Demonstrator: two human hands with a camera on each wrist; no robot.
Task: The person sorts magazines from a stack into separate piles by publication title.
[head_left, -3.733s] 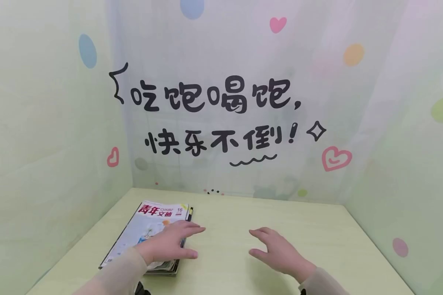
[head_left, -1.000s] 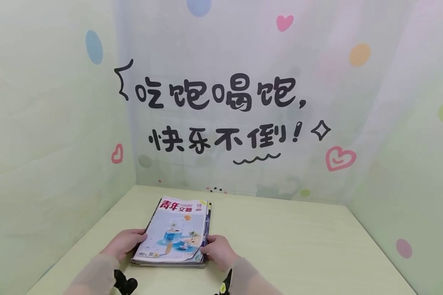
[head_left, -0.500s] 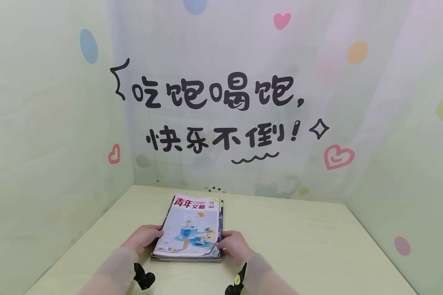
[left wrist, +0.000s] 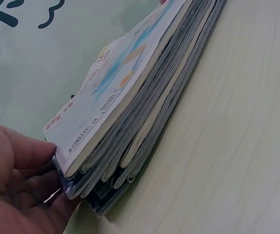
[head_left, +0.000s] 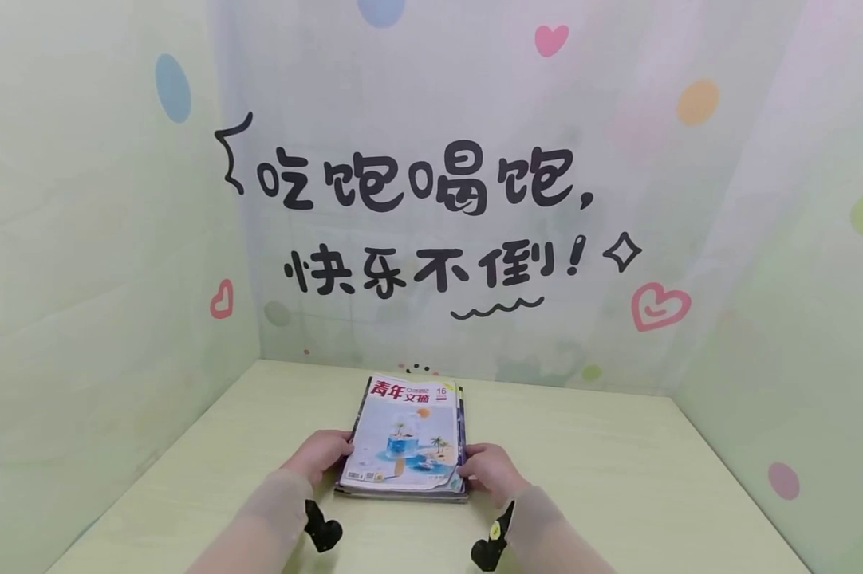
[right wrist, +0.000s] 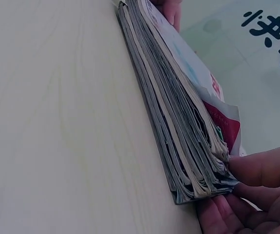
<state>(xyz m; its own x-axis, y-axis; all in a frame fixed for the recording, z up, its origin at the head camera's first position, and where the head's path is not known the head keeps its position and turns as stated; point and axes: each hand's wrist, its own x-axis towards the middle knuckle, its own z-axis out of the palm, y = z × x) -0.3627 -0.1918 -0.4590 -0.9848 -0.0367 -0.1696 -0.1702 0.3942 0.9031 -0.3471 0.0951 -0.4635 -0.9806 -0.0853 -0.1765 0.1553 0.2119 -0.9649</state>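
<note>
A stack of magazines (head_left: 403,446) lies flat near the middle of the table, its top cover showing a beach and ice-block picture. My left hand (head_left: 321,454) grips the stack's left side; in the left wrist view the thumb of that left hand (left wrist: 23,175) presses the edge while the fingers bend in below. My right hand (head_left: 494,469) holds the opposite side. Seen from the right wrist, this right hand (right wrist: 256,195) has its thumb against the page edges and fingers tucked at the bottom. The magazines' spines and page edges (right wrist: 169,107) are slightly uneven, and a cover corner curls up.
The pale wooden table (head_left: 618,478) extends on both sides of the stack. A printed fabric backdrop (head_left: 431,335) with black lettering rises behind it, and side panels (head_left: 783,359) enclose the table at left and right.
Earlier both hands hovered apart, with the stack at the table's left. Since then they have taken hold of its two sides, and the stack has moved right to the middle.
</note>
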